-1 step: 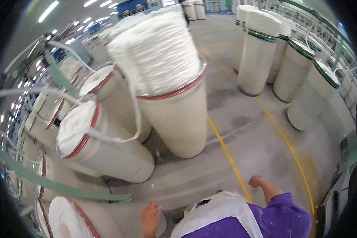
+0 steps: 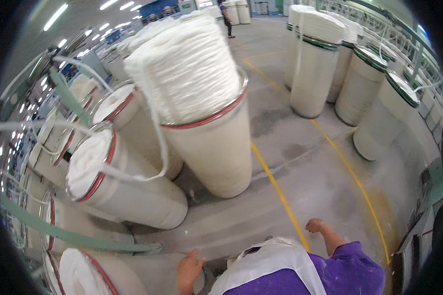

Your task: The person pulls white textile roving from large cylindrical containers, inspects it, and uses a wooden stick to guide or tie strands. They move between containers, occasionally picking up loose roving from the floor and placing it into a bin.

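Observation:
My left hand (image 2: 190, 269) hangs low beside the near can (image 2: 128, 265) of coiled white sliver, fingers spread and nothing in them. Out over the floor by the yellow line is my right hand (image 2: 315, 226), bare, its fingers loosely bent and apart. In front of me rises a tall cream can (image 2: 214, 157) with a red-banded rim, heaped high with folded white sliver (image 2: 187, 73). To its left leans, in this wide view, another red-rimmed can (image 2: 142, 191). A loose white strand (image 2: 161, 132) droops between them. Neither hand touches a can visibly.
Green-rimmed cans (image 2: 312, 78) stand in a group across the aisle at right. Yellow lines (image 2: 280, 196) run along the grey floor (image 2: 300, 162). A green rail (image 2: 79, 235) crosses low at left. Far up the aisle stands a person (image 2: 226, 19) in dark trousers.
The view has turned slightly, so the cans sit a little farther left in it. The distant person shows more fully. Both hands stay without anything in them.

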